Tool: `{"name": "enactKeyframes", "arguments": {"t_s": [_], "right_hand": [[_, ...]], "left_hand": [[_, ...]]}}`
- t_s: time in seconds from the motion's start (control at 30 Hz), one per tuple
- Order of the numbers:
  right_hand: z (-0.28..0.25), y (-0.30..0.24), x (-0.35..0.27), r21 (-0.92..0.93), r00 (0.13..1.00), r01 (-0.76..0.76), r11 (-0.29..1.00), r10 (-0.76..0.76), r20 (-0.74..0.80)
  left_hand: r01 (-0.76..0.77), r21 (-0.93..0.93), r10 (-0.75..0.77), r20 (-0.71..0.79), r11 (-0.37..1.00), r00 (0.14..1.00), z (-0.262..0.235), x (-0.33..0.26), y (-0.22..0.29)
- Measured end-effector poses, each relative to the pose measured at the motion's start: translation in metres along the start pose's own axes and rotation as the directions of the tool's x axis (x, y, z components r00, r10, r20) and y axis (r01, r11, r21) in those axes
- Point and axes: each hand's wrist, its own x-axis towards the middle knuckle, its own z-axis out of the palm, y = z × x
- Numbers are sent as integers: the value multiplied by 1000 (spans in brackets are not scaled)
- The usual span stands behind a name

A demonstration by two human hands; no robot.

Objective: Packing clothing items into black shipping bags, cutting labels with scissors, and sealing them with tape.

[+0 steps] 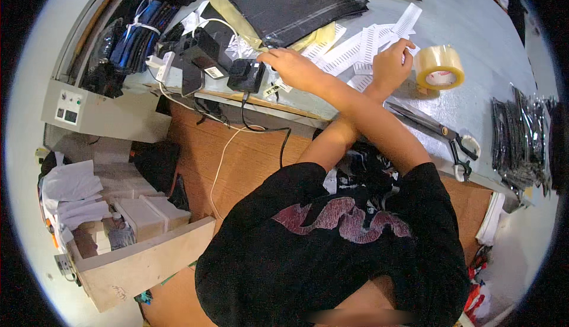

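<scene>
Crossed over, the left hand [391, 66] pinches a white label strip [409, 20] (right hand [293, 66] spread flat, beside it).

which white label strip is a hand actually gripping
The upright strip at the far right of the fanned white strips: the left hand, crossed over to the right, pinches its lower end. The others lie flat.

Your forearms cross over each other. Your right hand [293, 66] reaches left, fingers extended and flat. Your left hand [392, 63] sits to the right, fingers seemingly curled in a pinch.
</scene>
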Motion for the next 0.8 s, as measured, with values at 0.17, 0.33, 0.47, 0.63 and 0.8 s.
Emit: {"name": "enactKeyframes", "arguments": {"t_s": [0.17, 0.33, 0.47, 0.63, 0.8], "right_hand": [[2, -2, -1, -126, 989, 144, 981, -145, 6], [2, 1, -3, -163, 968, 224, 961, -201, 148], [5, -1, -6, -117, 960, 273, 955, -262, 102], [-1, -9, -15, -222, 921, 358, 907, -383, -76], [-19, -31, -23, -142, 935, 268, 953, -293, -202]], "left_hand": [[-101, 71, 98, 48, 992, 994, -3, -2, 0], [-155, 46, 155, 2, 987, 988, 0, -2, 1], [-134, 153, 133, 15, 979, 991, 0, -2, -3], [-133, 167, 122, 74, 977, 990, 2, -6, 4], [-212, 61, 204, 105, 975, 973, 2, -7, 9]]}}
